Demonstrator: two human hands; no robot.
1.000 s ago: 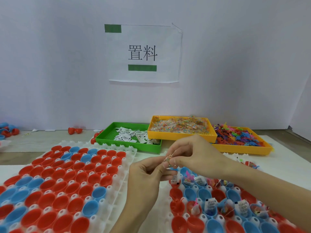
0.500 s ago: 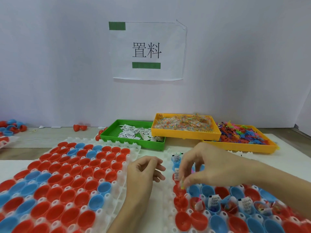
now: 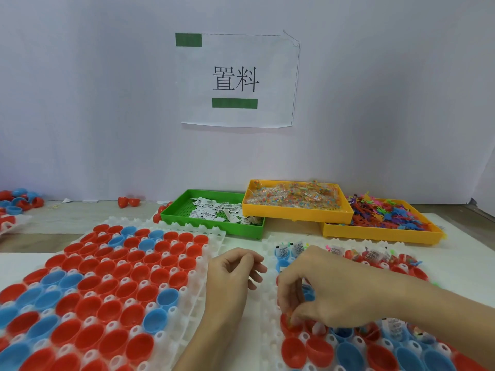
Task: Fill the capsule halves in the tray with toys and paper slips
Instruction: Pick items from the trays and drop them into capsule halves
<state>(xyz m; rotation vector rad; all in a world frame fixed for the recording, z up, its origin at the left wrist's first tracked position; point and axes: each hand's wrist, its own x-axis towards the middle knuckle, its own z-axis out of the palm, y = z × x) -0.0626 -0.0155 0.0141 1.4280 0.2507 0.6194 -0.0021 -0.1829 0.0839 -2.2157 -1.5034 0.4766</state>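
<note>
Since the earlier frame the right hand (image 3: pixel 318 295) has dropped lower and nearer, from the far rows of the right tray (image 3: pixel 270 341) down to a red capsule half (image 3: pixel 290 326) at about 5 o'clock. Its fingertips (image 3: pixel 293 318) are bunched inside that cup, seemingly pinching a small toy to seat it; the item itself is too blurred to make out. The left hand (image 3: pixel 233 274) hangs between the two trays, fingers loosely curled and grasping nothing, likely waiting to pass the next piece. Filled halves with paper slips (image 3: pixel 282 251) sit along the far row. Supplies lie at 12 to 1 o'clock on the desk (image 3: pixel 460 253): green bin (image 3: pixel 214 226) of slips, orange bin (image 3: pixel 297 214) of bagged toys. Left tray (image 3: pixel 187 317) holds empty halves.
</note>
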